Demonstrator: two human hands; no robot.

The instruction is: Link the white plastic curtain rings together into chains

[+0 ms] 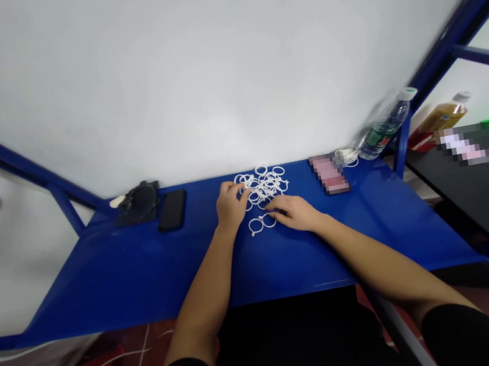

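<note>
A heap of thin white plastic rings, some with small knobs, lies on the blue table near the wall. At the heap's left edge is my left hand, its thumb and fingertips closed around part of a white ring. My right hand is at the near side of the heap. Its thumb and fingers pinch the edge of a white ring. Another white ring lies against that one, at its left; whether the two are linked, I cannot tell.
On the blue table, a black phone and a dark flat pouch lie left. At right are a blurred pink phone-like object, a white cable and a water bottle. Blue posts flank the table; a wall stands behind.
</note>
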